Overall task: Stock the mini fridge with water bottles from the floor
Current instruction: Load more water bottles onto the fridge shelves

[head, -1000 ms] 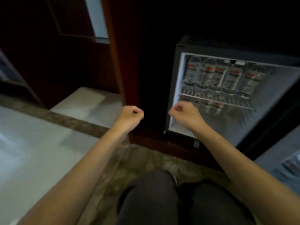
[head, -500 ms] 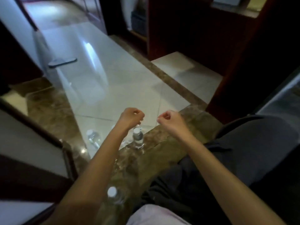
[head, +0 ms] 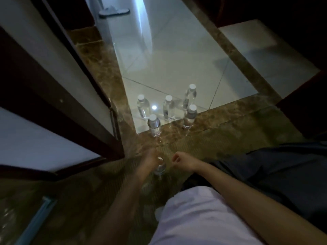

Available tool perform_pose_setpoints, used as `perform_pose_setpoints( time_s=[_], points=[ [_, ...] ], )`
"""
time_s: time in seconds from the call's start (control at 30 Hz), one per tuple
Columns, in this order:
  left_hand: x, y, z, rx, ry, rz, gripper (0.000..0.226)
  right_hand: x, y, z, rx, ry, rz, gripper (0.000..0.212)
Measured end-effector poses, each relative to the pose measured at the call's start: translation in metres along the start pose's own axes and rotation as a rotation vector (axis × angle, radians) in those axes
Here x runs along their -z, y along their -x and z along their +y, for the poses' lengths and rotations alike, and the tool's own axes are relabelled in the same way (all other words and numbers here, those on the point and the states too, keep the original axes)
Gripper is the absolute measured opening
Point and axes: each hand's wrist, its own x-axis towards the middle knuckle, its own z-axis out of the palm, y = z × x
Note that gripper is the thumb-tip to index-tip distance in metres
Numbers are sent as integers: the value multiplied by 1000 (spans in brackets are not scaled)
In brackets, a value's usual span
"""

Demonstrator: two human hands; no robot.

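On the brown marble strip, low centre: the left hand (head: 150,160) is reaching down at a clear plastic water bottle with a white cap (head: 160,166); the view is blurred here, so I cannot tell whether the fingers are closing round it or only touching its side.
Right hand: the right hand (head: 184,161) is hovering just to 3 o'clock of that bottle, fingers curled loosely in, holding nothing.
Nearest bottle: it is standing upright on the brown marble floor border (head: 230,124), and its fill level is not readable in the blur.
Cluster at 12 o'clock: five more clear, white-capped bottles are standing upright, apart from both hands.
Front pair: the front-left bottle (head: 154,126) and the front-right bottle (head: 189,117) are sitting at the edge where the border meets the pale glossy floor tile (head: 177,59).
Back row: the far-left bottle (head: 143,106), the middle bottle (head: 168,108) and the far-right bottle (head: 190,94) are standing on the tile.
Contents: all five are looking clear and capped; they are probably full, though that is a judgement.
Fridge: it is not showing in this view.
Progress: six bottles are waiting on the floor, so much stocking seems left.
Step in hand: picking up the nearest bottle, by the look of it.
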Motion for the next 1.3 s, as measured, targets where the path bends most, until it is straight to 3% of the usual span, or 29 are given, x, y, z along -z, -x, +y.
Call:
perform_pose_setpoints(
  time_s=[0.43, 0.63, 0.8, 1.03, 1.3],
  points=[
    [-34, -1, -9, -97, 63, 117, 53, -17, -27, 13, -47, 250, -34, 45],
    [-15, -2, 12, -182, -6, 171, 30, -10, -27, 20, -40, 178, 61, 42],
    [17, 18, 71, -440, -14, 138, 23, 22, -16, 35, -69, -46, 143, 46],
    [45, 44, 184, -718, -44, 1, 20, 98, 32, 37, 240, -341, 302, 47],
    [45, 78, 328, -1029, -131, -119, 19, 211, 106, 71, 324, -368, 410, 54]
  ],
)
